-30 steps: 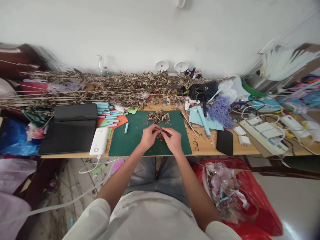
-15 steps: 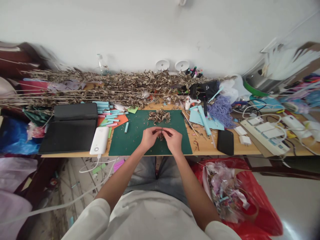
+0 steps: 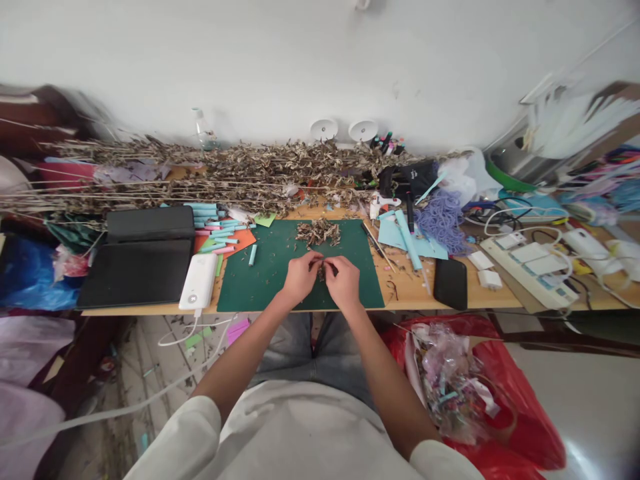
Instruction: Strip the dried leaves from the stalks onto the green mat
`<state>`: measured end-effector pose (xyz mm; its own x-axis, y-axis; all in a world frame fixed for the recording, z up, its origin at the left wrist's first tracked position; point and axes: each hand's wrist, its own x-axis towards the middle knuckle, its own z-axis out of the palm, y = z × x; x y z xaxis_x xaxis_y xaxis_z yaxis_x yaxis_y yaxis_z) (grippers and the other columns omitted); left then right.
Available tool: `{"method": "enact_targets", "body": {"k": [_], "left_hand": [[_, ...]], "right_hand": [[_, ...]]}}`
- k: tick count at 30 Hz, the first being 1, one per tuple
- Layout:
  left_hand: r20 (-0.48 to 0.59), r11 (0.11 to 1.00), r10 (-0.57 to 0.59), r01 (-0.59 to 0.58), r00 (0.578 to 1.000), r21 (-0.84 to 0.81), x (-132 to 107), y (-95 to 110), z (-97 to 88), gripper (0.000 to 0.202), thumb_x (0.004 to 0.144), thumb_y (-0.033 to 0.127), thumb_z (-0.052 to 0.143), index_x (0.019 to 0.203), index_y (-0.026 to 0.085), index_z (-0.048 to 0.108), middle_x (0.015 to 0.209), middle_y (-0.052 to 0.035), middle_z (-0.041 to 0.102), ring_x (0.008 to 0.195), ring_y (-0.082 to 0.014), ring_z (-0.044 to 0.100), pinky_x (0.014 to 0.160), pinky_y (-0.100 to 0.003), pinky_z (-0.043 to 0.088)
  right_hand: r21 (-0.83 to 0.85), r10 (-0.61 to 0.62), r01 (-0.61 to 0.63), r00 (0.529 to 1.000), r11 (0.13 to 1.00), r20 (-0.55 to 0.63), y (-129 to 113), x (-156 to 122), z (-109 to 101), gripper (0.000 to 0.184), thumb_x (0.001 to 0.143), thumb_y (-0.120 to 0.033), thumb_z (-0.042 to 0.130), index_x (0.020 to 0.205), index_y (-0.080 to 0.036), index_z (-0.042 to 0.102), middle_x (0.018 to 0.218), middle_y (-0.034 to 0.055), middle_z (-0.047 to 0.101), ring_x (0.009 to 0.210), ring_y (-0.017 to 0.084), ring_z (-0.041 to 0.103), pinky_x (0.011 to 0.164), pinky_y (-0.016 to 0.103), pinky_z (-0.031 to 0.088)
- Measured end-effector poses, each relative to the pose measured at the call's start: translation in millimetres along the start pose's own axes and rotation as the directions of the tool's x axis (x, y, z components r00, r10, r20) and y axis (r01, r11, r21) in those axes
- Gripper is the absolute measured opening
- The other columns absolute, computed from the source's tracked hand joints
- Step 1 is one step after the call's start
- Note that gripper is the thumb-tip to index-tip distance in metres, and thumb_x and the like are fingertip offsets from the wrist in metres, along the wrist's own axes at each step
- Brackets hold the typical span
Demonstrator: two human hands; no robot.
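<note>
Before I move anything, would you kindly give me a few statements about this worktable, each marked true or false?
1. The left hand and the right hand are over the green mat. True.
2. The leaf pile beyond the hands lies off the mat. False: it lies on the mat.
3. The white power bank lies between the black case and the mat. True.
4. The black phone lies left of the mat. False: it lies to the right.
5. The red bag sits on the tabletop. False: it is lower down, at the person's right.

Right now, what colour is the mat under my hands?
The mat is dark green, seen best in the head view.
</note>
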<state>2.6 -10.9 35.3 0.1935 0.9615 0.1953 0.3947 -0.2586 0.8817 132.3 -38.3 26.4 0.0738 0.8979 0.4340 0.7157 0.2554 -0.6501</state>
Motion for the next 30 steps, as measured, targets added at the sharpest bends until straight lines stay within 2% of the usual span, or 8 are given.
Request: {"method": "enact_targets", "body": {"k": [4,8,15,18,23,26,30], "left_hand": [[0.025,0.999,0.008,-0.009,1.0,0.031,2,-2,-1.0,0.025,0.084,0.012,0.052,0.101,0.019,0.069,0.093,-0.0074,0.074,0.085,-0.0208,0.069,0.08,-0.03,0.05],[0.032,0.999,0.006,-0.007,0.999,0.032,2,-1,-1.0,0.029,0.083,0.01,0.051,0.104,0.019,0.069,0.095,-0.0074,0.074,0.086,-0.0211,0.069,0.081,-0.03,0.05],[0.021,0.997,0.013,-0.015,1.0,0.08,1,0,1.8,0.028,0.083,0.01,0.052,0.106,0.018,0.067,0.087,-0.0066,0.073,0.077,-0.0192,0.068,0.076,-0.028,0.05],[0.049,0.976,0.087,-0.095,0.995,0.194,0,-2,2.1,0.026,0.088,0.013,0.048,0.107,0.017,0.065,0.093,-0.0092,0.072,0.083,-0.0201,0.067,0.078,-0.029,0.05],[0.128,0.857,0.186,-0.225,0.974,0.464,-1,-10,-0.7,0.025,0.093,0.018,0.044,0.106,0.015,0.065,0.092,-0.0117,0.069,0.086,-0.0217,0.064,0.078,-0.032,0.05],[0.142,0.826,0.221,-0.263,0.965,0.499,0,-14,-1.6,0.023,0.093,0.019,0.045,0.101,0.014,0.066,0.091,-0.0111,0.068,0.087,-0.0214,0.062,0.079,-0.032,0.05],[0.109,0.842,0.275,-0.294,0.955,0.452,2,-18,-2.7,0.023,0.093,0.017,0.044,0.097,0.014,0.066,0.094,-0.0109,0.066,0.092,-0.0213,0.06,0.083,-0.033,0.05]], "right_hand": [[0.081,-0.039,0.038,0.999,0.996,0.019,5,1,-1,0.019,0.089,-0.02,0.052,0.092,-0.021,0.071,0.09,0.006,0.069,0.082,0.019,0.063,0.078,0.031,0.05],[0.036,-0.045,0.044,0.998,0.998,0.04,6,0,-2,0.021,0.089,-0.021,0.052,0.093,-0.022,0.072,0.091,0.0064,0.069,0.085,0.02,0.063,0.08,0.032,0.05],[-0.082,-0.075,0.08,0.995,0.993,0.063,2,1,-3,0.021,0.091,-0.02,0.048,0.095,-0.019,0.069,0.092,0.0092,0.066,0.089,0.022,0.059,0.082,0.033,0.048],[-0.084,-0.056,0.061,0.997,0.995,0.054,3,1,-2,0.02,0.091,-0.018,0.046,0.094,-0.018,0.066,0.09,0.0093,0.064,0.088,0.022,0.058,0.081,0.033,0.046],[-0.082,-0.015,0.018,0.999,0.996,0.029,11,1,-2,0.02,0.092,-0.018,0.045,0.092,-0.017,0.065,0.086,0.009,0.063,0.085,0.022,0.057,0.079,0.032,0.045],[-0.075,-0.013,0.016,0.999,0.997,0.044,17,2,-3,0.023,0.093,-0.021,0.043,0.091,-0.017,0.066,0.086,0.0093,0.063,0.085,0.022,0.057,0.079,0.033,0.046],[0.03,-0.002,0.0,0.998,1.0,0.061,23,2,-3,0.023,0.091,-0.02,0.047,0.09,-0.019,0.07,0.089,0.0082,0.066,0.086,0.021,0.06,0.081,0.033,0.047]]}}
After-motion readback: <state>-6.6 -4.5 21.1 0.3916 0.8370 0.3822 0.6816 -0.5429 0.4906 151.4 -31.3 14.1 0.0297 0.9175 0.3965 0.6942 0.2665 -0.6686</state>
